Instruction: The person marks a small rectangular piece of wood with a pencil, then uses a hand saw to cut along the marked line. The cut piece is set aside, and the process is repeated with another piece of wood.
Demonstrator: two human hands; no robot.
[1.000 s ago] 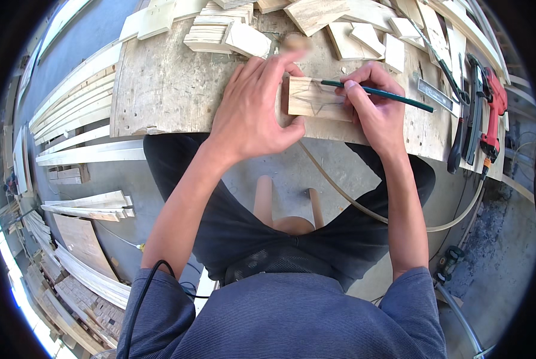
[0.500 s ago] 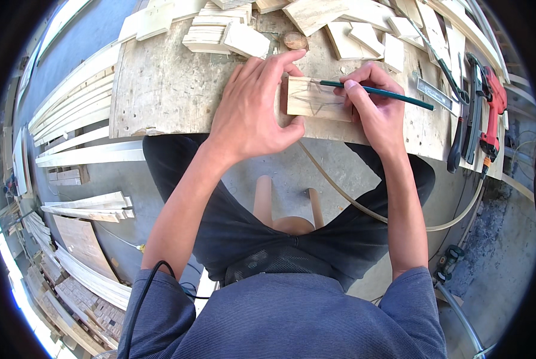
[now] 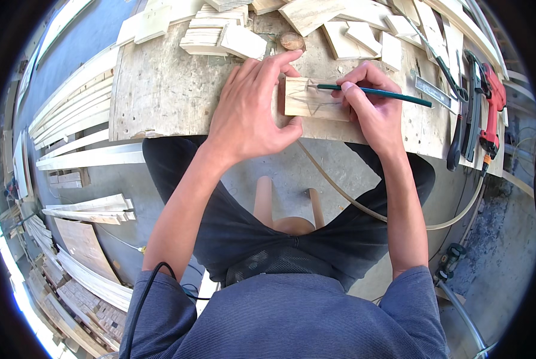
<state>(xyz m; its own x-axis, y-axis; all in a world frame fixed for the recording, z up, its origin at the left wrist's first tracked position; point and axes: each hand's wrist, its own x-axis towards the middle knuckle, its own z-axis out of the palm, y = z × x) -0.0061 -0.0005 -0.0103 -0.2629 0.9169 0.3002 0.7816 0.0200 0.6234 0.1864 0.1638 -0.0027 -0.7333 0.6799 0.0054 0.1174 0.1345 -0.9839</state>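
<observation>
Hands, two of them, show in my feed, both at the bench [image 3: 166, 90]. Between them one wood block [image 3: 310, 106] lies by the bench's near edge, pencil lines across its upper face. The right hand [image 3: 372, 110] grips one dark green pencil [image 3: 393, 94], tip among the lines; whether it touches, I can't tell. The left hand [image 3: 250, 113] curves around the block's left end, fingers and thumb spread; from out here I can't make out whether it grips the wood.

Beyond the block I count one brown oval knot [image 3: 292, 41] and, left of it, one stack [image 3: 211, 37] of pale offcuts, too tightly packed for me to number. More offcuts [image 3: 390, 51] overlap to the knot's right. At the bench's right side I have one rule [image 3: 434, 91] and one red gun [image 3: 493, 105], with one hose [image 3: 358, 206] looping from it to the near edge. Below, one stool [image 3: 294, 225] shows two legs; on the floor at right, one green power tool [image 3: 453, 257]
</observation>
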